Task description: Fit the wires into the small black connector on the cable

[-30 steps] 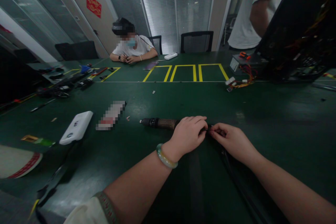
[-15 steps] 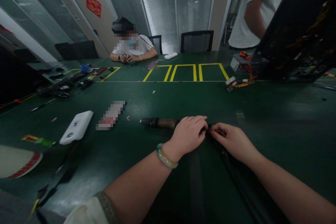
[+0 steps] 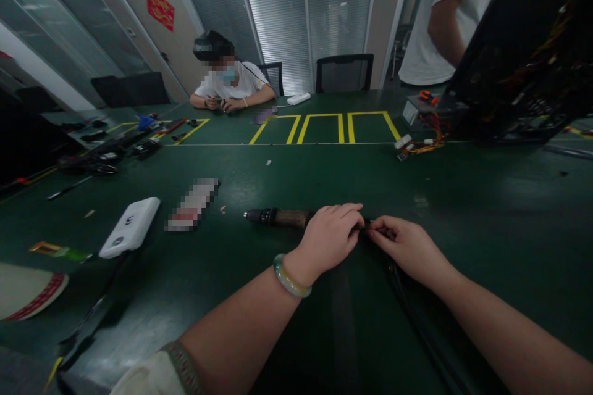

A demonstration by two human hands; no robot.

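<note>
The left hand (image 3: pixel 331 241) curls its fingers together at the end of a black cable (image 3: pixel 414 321), contact too dark to tell; the right hand's (image 3: pixel 410 248) fingertips pinch that end at lower centre; a brown-gripped tool (image 3: pixel 287 218) lies just beside the left hand.

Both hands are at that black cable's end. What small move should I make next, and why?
Probably ease the cable end slightly toward the right hand, clear of the brown-handled tool: the left hand sits right against that tool, and both hands crowd the end, hiding it.
</note>
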